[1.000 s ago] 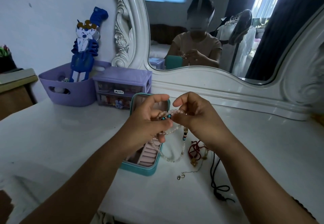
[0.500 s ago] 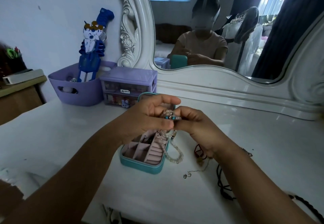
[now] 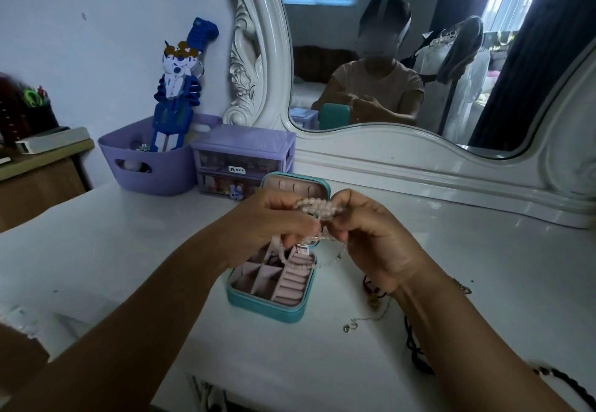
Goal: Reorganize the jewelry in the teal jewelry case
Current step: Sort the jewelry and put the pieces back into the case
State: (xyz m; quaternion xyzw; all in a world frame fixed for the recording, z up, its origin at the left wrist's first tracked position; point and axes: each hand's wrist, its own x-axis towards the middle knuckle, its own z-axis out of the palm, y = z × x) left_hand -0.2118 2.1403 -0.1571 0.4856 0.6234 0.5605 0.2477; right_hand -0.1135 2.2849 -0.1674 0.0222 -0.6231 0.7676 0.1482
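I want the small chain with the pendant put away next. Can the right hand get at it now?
Probably not yet: the right hand grips the bead strand. The chain lies uncovered beside that forearm.

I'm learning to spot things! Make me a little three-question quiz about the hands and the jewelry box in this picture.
1. True or false: the teal jewelry case is closed.
2. What do the left hand and right hand hold together? A) pale bead strand B) black cord C) purple basket
3. Fill in: the small purple drawer unit stands ____ the case, toward the mirror.

Key: 1 false, its lid stands open. 2 A. 3 behind.
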